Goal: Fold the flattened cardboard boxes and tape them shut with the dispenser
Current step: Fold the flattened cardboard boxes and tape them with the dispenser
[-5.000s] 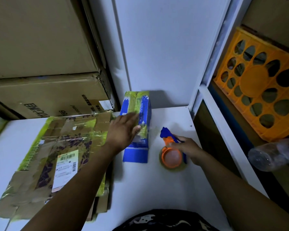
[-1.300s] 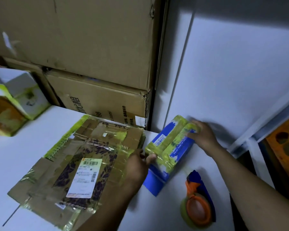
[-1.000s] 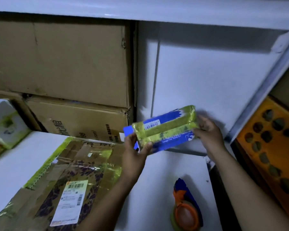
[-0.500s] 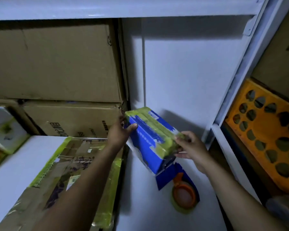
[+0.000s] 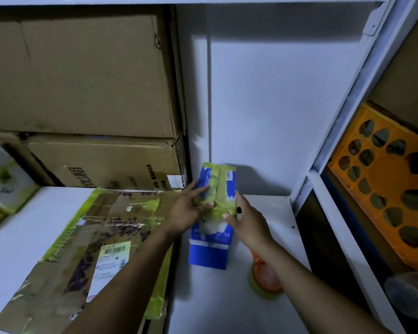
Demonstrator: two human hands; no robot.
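A small blue box (image 5: 211, 247) sealed with yellow-green tape stands on the white shelf (image 5: 227, 309), its long side running away from me. My left hand (image 5: 187, 210) grips its left edge with the thumb across the taped top. My right hand (image 5: 247, 221) holds its right edge, fingertips on the tape. The orange tape dispenser (image 5: 264, 278) lies on the shelf to the right of the box, partly hidden under my right forearm. A flattened brown cardboard box (image 5: 82, 249) with yellow-green tape and a white barcode label lies on the left.
Two large brown cartons (image 5: 82, 92) are stacked against the back left. A white taped box (image 5: 3, 184) sits at the far left. Right of the white shelf post (image 5: 336, 145) are an orange perforated crate (image 5: 386, 189) and a clear plastic bottle (image 5: 410, 295).
Both hands lifted the blue box, turned it in the air and set it down on the shelf. It now stands lengthwise, still held at both sides.
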